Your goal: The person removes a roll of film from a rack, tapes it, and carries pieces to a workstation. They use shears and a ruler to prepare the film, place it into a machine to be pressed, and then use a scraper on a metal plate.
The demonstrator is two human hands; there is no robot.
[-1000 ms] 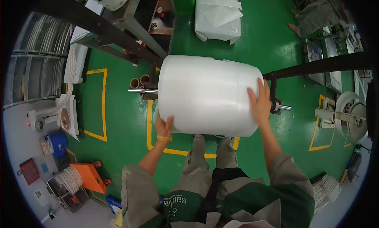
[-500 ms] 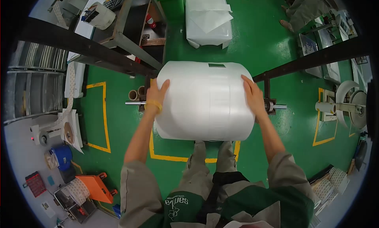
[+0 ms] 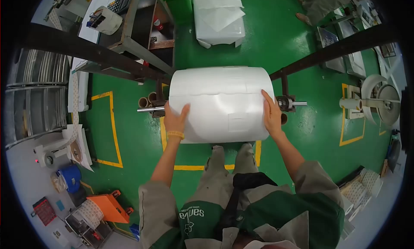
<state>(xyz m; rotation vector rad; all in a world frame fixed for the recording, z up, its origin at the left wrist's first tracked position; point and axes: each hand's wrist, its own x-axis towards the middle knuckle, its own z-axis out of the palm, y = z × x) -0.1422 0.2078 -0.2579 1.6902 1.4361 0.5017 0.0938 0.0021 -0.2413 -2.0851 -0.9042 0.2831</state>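
Background tub (image 3: 111, 25) of dark items (image 3: 96, 19) beyond roll (image 3: 217, 104)

Both arms reach forward, spread apart, sleeves ending near the elbows. The left hand (image 3: 175, 119), a yellow band (image 3: 175, 134) at its wrist, has its thumb out to the right; the right hand (image 3: 272, 114) points its fingers far and slightly left.

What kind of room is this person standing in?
Probably a factory or workshop: a big white roll sits on a metal bar, yellow lines mark the green floor, and an orange cart stands nearby.
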